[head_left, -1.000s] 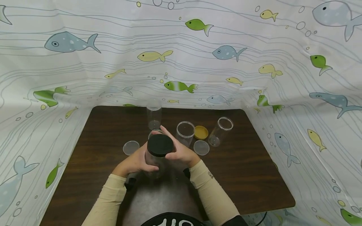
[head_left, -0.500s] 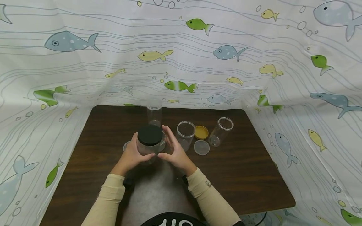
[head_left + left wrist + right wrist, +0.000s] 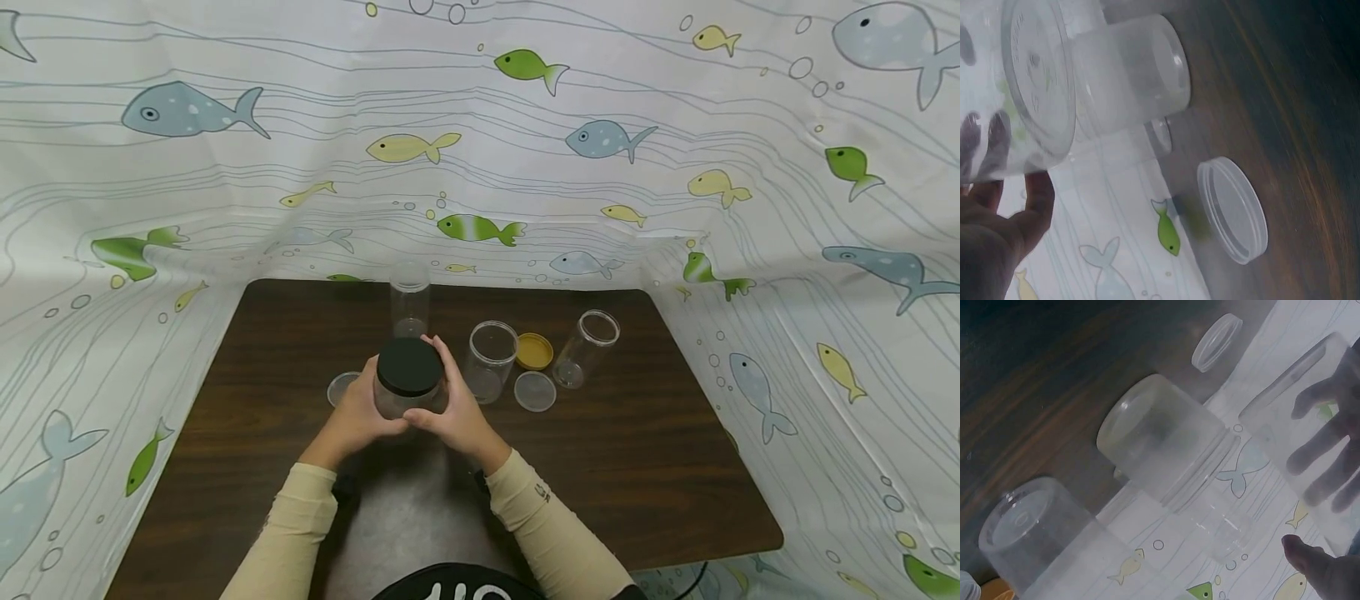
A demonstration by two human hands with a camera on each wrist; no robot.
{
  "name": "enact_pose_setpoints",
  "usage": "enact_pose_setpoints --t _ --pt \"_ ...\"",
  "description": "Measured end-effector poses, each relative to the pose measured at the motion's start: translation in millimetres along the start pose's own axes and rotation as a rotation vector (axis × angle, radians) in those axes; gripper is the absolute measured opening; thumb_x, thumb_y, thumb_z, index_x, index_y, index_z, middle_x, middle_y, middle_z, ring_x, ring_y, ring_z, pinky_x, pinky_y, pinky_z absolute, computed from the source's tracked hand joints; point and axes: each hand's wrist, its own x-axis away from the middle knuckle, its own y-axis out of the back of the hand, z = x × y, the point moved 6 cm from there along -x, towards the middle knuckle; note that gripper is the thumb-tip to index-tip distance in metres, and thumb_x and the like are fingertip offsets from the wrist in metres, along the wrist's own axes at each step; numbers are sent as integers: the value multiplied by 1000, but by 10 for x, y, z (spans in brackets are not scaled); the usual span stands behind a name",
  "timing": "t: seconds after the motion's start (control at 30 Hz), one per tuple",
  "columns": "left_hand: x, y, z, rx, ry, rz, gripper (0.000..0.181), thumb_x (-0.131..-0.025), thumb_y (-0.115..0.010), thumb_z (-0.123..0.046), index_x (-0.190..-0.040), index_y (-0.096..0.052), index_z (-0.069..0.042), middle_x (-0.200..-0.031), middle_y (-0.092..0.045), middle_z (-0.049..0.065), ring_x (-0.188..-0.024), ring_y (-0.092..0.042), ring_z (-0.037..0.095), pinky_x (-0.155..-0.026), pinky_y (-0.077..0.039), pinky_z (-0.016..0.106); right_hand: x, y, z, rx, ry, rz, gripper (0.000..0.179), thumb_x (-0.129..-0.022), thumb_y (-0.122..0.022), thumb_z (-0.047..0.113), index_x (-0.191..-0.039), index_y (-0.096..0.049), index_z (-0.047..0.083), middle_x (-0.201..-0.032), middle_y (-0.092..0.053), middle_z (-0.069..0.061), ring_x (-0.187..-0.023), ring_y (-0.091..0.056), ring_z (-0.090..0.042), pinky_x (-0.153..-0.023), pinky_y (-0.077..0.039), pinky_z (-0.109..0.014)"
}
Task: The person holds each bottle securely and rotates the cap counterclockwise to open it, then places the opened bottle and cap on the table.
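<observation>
A clear wide jar (image 3: 397, 406) with a black screw lid (image 3: 410, 367) is held upright over the table, close in front of the body. My left hand (image 3: 360, 412) grips its left side, thumb toward me. On the right side, my right hand (image 3: 459, 414) curls round it, with its thumb across the front. The left wrist view shows the bottom of the held jar (image 3: 1041, 81) tipped toward the camera, with left fingers (image 3: 1038, 203) along its edge. Behind it stands a shorter frosted jar (image 3: 1160, 440), hidden by the held jar in the head view.
Farther back stands a tall clear jar (image 3: 409, 304). Two open clear jars, one mid-table (image 3: 491, 362) and another jar (image 3: 588, 350) to the right, flank a yellow lid (image 3: 534, 352) and a clear lid (image 3: 535, 392). Another clear lid (image 3: 341, 388) lies left, beside my hand.
The jar moved away from me and left, then slightly back right. My right hand came off it half a second ago and is round it again now.
</observation>
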Motion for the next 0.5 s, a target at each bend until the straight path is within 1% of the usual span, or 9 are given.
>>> enact_pose_setpoints --t 0.1,0.13,0.2,0.27,0.33,0.4,0.5 --pt "5 -52 -50 58 -16 64 100 -69 -94 -15 -149 -34 -4 -136 -57 19 -114 -60 34 -95 -49 57 -6 33 15 -26 2 -12 108 -84 -71 65 -163 -10 24 -166 -27 -2 -148 -34 -20 -117 -32 -42" --pt "5 -65 -70 72 -18 85 101 -69 -94 -17 -150 -34 -5 -136 -57 17 -114 -60 32 -95 -49 55 -8 46 21 -35 3 -7 107 -84 -72 63 -163 -12 23 -165 -29 -2 -146 -36 -20 -116 -33 -40" --pt "7 -88 -93 104 -17 131 103 -69 -95 -19 -151 -33 -8 -137 -57 14 -115 -60 29 -96 -50 51 -13 70 48 -62 13 26 104 -85 -75 58 -162 -15 20 -163 -32 -4 -145 -39 -22 -116 -34 -37" --pt "12 -106 -119 139 -24 190 108 -70 -95 -20 -155 -29 -11 -141 -54 13 -117 -58 27 -97 -49 46 -18 93 74 -114 30 96 103 -87 -77 51 -162 -15 15 -162 -32 -10 -144 -38 -24 -115 -35 -37" --pt "23 -117 -144 180 -33 255 111 -70 -94 -20 -157 -26 -13 -145 -51 11 -121 -56 26 -100 -48 41 -26 115 97 -169 43 188 104 -87 -78 47 -161 -16 9 -162 -30 -15 -144 -38 -24 -113 -37 -36" --pt "40 -139 -176 233 -48 338 111 -71 -93 -19 -158 -25 -15 -147 -49 9 -124 -54 25 -102 -45 37 -35 129 116 -220 57 297 106 -87 -79 47 -160 -14 4 -162 -28 -19 -146 -35 -26 -113 -37 -36" --pt "75 -190 -222 338 -59 473 103 -73 -90 -16 -156 -29 -16 -146 -48 7 -127 -51 23 -105 -41 32 -39 140 123 -284 68 454 111 -86 -78 51 -159 -13 -1 -164 -23 -21 -150 -28 -31 -116 -33 -39"
